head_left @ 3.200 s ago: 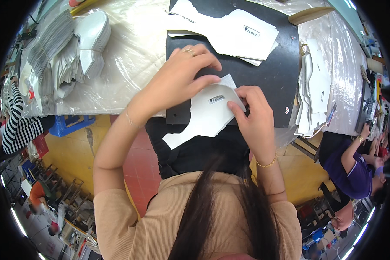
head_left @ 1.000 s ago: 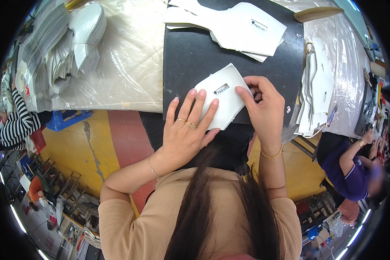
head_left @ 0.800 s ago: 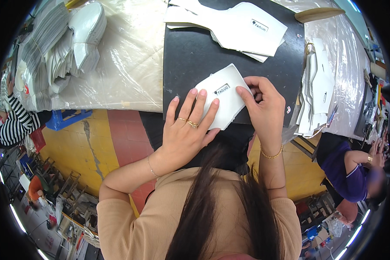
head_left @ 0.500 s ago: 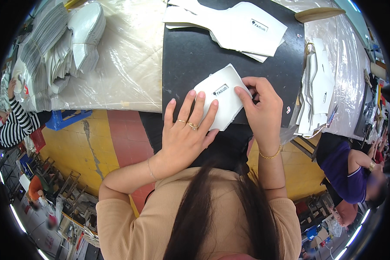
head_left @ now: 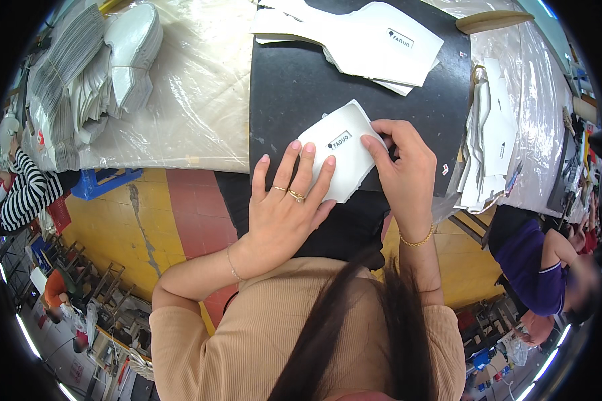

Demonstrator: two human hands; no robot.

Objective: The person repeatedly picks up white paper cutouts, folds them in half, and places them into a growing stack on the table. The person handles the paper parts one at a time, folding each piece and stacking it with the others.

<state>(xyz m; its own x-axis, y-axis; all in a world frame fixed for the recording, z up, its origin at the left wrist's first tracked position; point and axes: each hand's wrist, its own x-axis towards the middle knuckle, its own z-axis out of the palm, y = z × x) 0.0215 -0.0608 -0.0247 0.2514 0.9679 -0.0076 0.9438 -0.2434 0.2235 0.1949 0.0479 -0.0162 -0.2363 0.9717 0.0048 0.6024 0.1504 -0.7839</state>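
Observation:
A small stack of white cut panels (head_left: 348,157), with a dark printed label on the top one, lies slanted at the near edge of the black mat (head_left: 294,100). My left hand (head_left: 289,200) rests palm down on its lower left side, fingers spread and stretched out. At the right corner, my right hand (head_left: 408,164) pinches the panel edge between thumb and bent fingers; some fingertips are hidden behind it. Farther back on the mat lies a larger pile of similar white panels (head_left: 371,43), their labelled ends to the right.
Bundles of white cut pieces (head_left: 135,57) are banded together on the plastic-covered table (head_left: 194,87) at left. More white panels (head_left: 491,134) lie on the right, below a wooden blade-shaped tool (head_left: 493,22). A blue crate (head_left: 107,184) stands on the floor. People work at both sides.
Both hands and the panels stay almost in place. My hair has shifted slightly to the right, and the striped-sleeved person at far left has moved an arm slightly.

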